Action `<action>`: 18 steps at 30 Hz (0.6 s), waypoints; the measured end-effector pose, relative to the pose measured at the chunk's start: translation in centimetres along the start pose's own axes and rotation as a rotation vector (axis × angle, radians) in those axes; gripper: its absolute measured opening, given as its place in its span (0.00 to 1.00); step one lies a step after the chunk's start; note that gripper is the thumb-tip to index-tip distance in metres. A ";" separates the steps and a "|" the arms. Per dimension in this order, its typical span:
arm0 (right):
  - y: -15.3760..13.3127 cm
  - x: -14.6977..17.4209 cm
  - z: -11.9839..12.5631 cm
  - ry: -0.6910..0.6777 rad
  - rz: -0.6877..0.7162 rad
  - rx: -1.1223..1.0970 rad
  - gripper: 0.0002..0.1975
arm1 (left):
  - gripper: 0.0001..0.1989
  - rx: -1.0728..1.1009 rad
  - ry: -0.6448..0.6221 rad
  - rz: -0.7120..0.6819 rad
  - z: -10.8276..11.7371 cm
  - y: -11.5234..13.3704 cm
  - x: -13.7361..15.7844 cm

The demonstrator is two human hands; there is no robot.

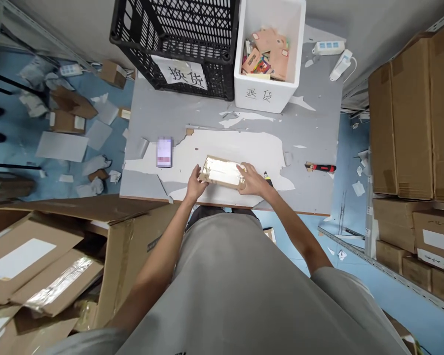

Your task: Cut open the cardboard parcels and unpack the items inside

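Observation:
A small cardboard box [222, 171] with a white label and shiny clear tape is held between my two hands above the near part of the table. My left hand [196, 184] grips its left end, thumb near the top edge. Over the right end curls my right hand [252, 180], its fingers on the label's edge. A black and yellow object [267, 178] shows partly from behind my right hand; its kind is hidden. To the left lies a phone [165, 152] with a lit screen. A red and black utility knife [320, 167] rests on the right.
A black plastic crate [177, 49] and a white foam box [268, 93] holding cards stand at the table's [314, 133] back. Power strips [328, 48] lie behind right. A large carton [133, 246] of parcels is at my left; stacked cartons [410, 118] rise at right. Scraps litter the floor.

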State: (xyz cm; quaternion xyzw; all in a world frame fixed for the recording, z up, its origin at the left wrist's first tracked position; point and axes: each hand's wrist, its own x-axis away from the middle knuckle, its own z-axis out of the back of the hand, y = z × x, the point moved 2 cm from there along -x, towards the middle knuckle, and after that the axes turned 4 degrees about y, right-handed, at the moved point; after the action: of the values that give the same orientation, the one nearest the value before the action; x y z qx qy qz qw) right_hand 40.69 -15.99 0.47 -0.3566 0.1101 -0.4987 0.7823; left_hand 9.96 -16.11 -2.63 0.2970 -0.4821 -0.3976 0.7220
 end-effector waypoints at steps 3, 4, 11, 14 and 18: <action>-1.1 1.0 -2.7 -0.070 0.047 -0.021 0.55 | 0.47 -0.091 -0.071 -0.010 1.6 -2.4 2.0; -1.3 1.5 -3.4 -0.070 0.046 -0.030 0.54 | 0.46 -0.098 -0.081 -0.003 1.8 -3.2 2.7; -0.2 6.7 -6.4 0.158 -0.286 -0.201 0.63 | 0.48 -0.004 -0.127 0.023 1.9 -5.9 4.3; 0.3 8.1 -8.4 0.158 -0.523 -0.367 0.68 | 0.51 -0.012 -0.176 0.073 1.7 -6.5 3.5; 0.0 7.9 -10.9 0.225 -0.664 -0.594 0.58 | 0.46 -0.010 -0.230 0.097 1.4 -7.1 3.0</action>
State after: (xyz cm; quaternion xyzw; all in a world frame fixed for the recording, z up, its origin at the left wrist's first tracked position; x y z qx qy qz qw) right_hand 38.74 -27.62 -5.93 -0.5250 0.2122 -0.7048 0.4274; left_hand 7.28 -22.35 -6.51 0.2221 -0.5736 -0.3959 0.6819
